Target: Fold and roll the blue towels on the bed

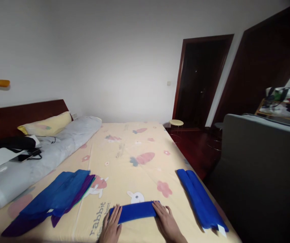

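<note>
The left hand and right hand are lying apart, fingers flat on opposite ends of a folded blue cloth on the bed. Rolled blue cloths are resting to the right, while a blue and purple cloth pile is spreading out to the left.

The folded strip is matt blue cloth, smooth on top. Right of it, the blue bundle looks like soft, matt fabric (faintly plush, perhaps). Left of the strip, the blue and purple pile is dull, creased cloth. Beneath the strip, the printed sheet is matt fabric; beyond it, the dark red floor looks glossy.
</note>
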`<state>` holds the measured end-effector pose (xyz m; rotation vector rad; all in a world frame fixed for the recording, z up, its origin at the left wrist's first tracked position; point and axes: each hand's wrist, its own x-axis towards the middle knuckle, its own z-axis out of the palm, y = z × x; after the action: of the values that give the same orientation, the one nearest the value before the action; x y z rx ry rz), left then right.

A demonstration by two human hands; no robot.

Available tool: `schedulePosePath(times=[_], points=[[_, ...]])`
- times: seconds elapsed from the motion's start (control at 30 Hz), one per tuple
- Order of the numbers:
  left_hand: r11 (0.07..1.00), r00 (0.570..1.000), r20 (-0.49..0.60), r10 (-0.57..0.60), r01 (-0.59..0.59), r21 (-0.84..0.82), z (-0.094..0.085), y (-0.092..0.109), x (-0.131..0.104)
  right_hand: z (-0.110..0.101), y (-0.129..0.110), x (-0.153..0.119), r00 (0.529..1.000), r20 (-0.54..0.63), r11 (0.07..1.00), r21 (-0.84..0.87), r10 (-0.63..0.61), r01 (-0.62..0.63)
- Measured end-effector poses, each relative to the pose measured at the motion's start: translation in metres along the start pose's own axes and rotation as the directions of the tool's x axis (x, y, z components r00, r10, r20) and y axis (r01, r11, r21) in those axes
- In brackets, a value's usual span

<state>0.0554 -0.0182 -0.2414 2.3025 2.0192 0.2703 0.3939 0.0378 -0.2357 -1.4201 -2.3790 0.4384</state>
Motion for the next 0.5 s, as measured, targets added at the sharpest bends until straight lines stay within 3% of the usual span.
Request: schedulePosePath(times=[0.2,0.37,0.5], points=[[0.997,0.996,0.053,-0.078,0.078,-0.005,-0.011,0.009,0.013,-0.051,-0.042,0.037,0.986,0.013,0.985,0.058,0.164,-0.164],[0.984,0.992,0.049,-0.113,0.119,-0.13,-0.021,0.0,0.024,-0.117,-0.055,0.063,0.996,0.067,0.986,0.152,0.058,-0.067],[0.931,0.986,0.04,-0.165,0.169,-0.325,-0.012,0.016,0.03,-0.181,-0.097,0.066,0.997,-0.041,0.974,0.215,-0.071,0.079]])
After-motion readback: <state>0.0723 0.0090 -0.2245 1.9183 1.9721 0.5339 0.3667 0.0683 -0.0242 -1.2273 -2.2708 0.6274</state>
